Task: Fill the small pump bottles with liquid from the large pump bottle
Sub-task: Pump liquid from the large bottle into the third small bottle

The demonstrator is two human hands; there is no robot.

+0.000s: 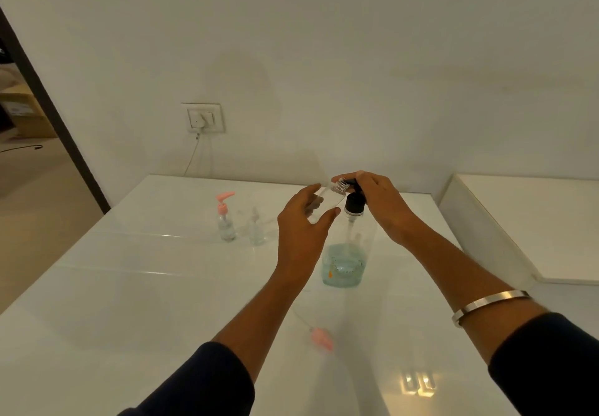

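The large clear pump bottle (345, 263) stands mid-table with pale blue liquid in its bottom third and a black pump head. My right hand (382, 205) rests on top of that pump head. My left hand (301, 221) holds a small clear bottle (334, 192) tilted, its open threaded neck right at the black spout. A small bottle with a pink pump (225, 217) and a small clear bottle (256, 229) stand at the back left. A loose pink pump (321, 337) with its tube lies on the near table.
The white glossy table (129, 286) meets a white wall at the back. A wall socket (202, 119) with a plug and cable sits above the table's far edge. A white ledge (534, 221) runs along the right. A doorway opens at the left.
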